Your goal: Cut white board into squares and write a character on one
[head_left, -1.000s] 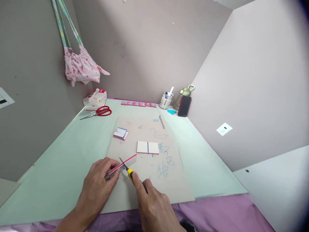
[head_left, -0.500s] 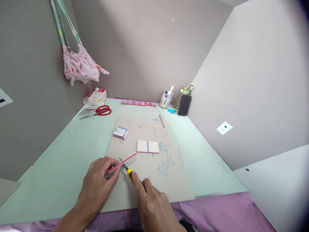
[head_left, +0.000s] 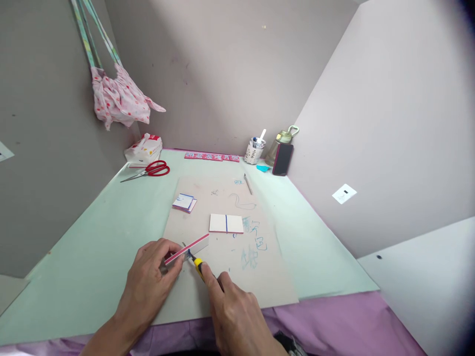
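Note:
My left hand (head_left: 150, 279) pinches a thin white slab with a pink layered edge (head_left: 198, 242), held on its long side at a slant above the cardboard sheet (head_left: 213, 296). In my right hand (head_left: 237, 309) is a yellow-and-black utility knife (head_left: 199, 264), its blade against the slab near my left fingertips. Part of the blade tip shows beyond the slab; how deep it sits in it I cannot tell. Just past the slab lies a white rectangular block (head_left: 217, 223) with a blue line across its middle. Several small white pieces with blue marks (head_left: 184, 201) are stacked to its left.
Red-handled scissors (head_left: 156, 168) and a tissue pack (head_left: 144, 149) lie at the back left. A slim metal pen-like tool (head_left: 248, 184) rests on the cardboard. At the back stand a decorated jar (head_left: 254, 151), a bottle (head_left: 275, 148) and a phone (head_left: 282, 159), near a row of pink tiles (head_left: 211, 156).
The whole view has shifted slightly. Both hands, the slab and the knife keep nearly the same pose, with the blade still against the slab.

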{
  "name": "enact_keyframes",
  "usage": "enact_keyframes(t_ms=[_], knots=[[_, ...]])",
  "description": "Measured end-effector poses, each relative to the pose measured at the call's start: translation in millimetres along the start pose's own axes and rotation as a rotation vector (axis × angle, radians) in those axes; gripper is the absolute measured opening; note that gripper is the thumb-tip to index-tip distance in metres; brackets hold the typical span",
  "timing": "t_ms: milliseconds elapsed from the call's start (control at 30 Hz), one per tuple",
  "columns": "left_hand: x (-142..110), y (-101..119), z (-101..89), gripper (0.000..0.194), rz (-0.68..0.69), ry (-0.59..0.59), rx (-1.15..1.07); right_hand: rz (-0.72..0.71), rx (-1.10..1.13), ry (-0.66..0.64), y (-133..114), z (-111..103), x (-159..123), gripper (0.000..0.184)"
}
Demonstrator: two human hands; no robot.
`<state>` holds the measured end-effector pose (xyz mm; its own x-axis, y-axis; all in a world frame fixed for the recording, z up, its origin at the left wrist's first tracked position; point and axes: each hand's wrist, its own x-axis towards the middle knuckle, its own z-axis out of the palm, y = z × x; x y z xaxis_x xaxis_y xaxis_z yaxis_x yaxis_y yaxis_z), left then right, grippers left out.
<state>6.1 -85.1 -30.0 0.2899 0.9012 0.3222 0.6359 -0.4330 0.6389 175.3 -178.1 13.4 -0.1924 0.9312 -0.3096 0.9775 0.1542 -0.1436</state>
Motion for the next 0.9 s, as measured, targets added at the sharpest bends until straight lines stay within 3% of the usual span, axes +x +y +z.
enact_keyframes(t_ms=[567,900], knots=[[1,-1,0.4,0.014,0.001,-0.015,0.027,0.003,0.016,-0.009,-1,0,0,0.082],[13,7,-3.1,0.010,0.186,0.001,0.164,-0.011,-0.033,0.035,-3,-2,-1,0.078]])
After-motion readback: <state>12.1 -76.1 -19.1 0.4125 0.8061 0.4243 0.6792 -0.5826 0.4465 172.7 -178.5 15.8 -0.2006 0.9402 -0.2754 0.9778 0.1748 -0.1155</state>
